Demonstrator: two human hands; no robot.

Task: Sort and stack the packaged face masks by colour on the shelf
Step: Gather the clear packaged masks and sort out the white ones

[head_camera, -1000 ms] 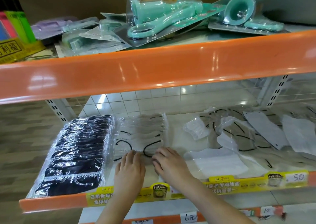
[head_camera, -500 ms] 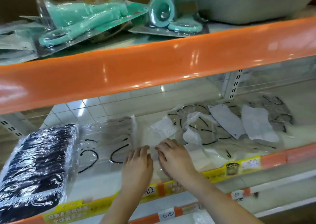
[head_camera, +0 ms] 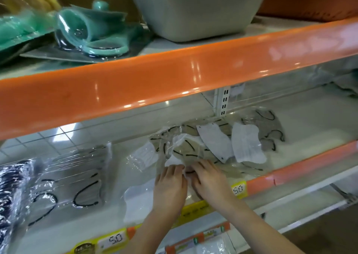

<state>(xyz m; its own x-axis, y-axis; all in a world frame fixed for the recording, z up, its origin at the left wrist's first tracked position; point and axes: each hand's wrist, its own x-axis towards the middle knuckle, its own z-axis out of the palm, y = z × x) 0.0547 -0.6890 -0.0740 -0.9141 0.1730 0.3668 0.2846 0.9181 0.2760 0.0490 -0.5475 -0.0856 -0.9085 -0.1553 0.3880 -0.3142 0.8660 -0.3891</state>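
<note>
Shop shelving, orange front rails (head_camera: 174,75); masks lie on the white lower shelf (head_camera: 302,129). Upper shelf carries teal blister-packed goods (head_camera: 93,33) and a grey tub (head_camera: 193,9).

Both hands are down side by side on the loose heap. Left hand (head_camera: 170,188) lies flat, fingers straight, pressing a clear packet (head_camera: 174,157) at the near edge of the heap. Right hand (head_camera: 210,182) touches the left, its fingertips bent onto the same packet; whether it pinches the film or only presses it, I cannot tell.

Changed over the last second: the hands have left the squared pile of pale masks with black ear loops (head_camera: 77,176), now well to the left of the left hand, with the black mask pile (head_camera: 11,191) beyond it at the frame edge. A white mask packet (head_camera: 135,201) lies just left of the left wrist. The unsorted heap (head_camera: 222,143), white and grey-beige packets overlapped at all angles, spreads beyond and right of the fingertips.

Judgement: one pile looks finished and the next pick is starting. The film is slippery and overlapped, so a pull may drag its neighbours along.
</note>
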